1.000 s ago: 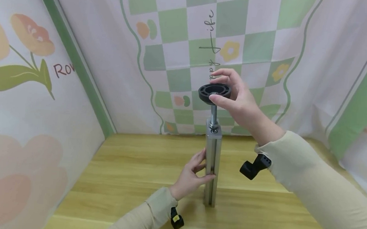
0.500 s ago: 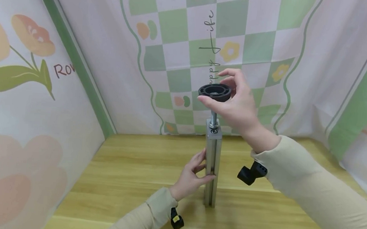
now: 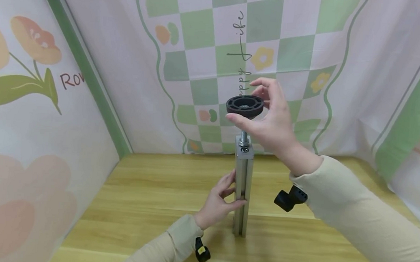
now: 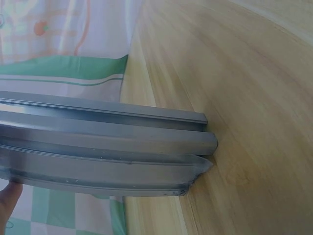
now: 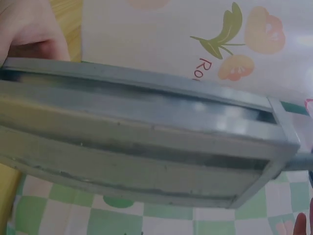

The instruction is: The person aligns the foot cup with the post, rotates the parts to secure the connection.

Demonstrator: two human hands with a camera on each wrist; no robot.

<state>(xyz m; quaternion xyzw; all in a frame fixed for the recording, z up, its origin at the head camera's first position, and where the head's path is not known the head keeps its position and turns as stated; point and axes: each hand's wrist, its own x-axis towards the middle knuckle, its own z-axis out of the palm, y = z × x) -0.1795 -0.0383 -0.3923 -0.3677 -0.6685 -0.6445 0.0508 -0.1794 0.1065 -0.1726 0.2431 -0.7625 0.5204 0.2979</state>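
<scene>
An aluminium profile [image 3: 243,190] with long slots stands upright on the wooden table. From its top end plate rises a threaded bolt [image 3: 244,138], which carries a round black levelling foot [image 3: 244,106]. The left hand [image 3: 217,204] grips the profile low down, its thumb across the front and its fingers on the far side. Up at the foot, the right hand [image 3: 274,119] has its thumb along the near rim and its fingers curved behind the far right side. In the left wrist view, the lower end of the profile [image 4: 102,137] meets the table.
The wooden table [image 3: 148,179] reaches back to a curtain [image 3: 196,65] with a green check pattern. A flowered curtain [image 3: 23,134] borders the left side. Each wrist wears a small black camera, such as the right wrist camera [image 3: 290,198].
The right hand's thumb has slid left along the foot's near rim, while its fingers shifted right behind it. The left hand and the profile have stayed in place.
</scene>
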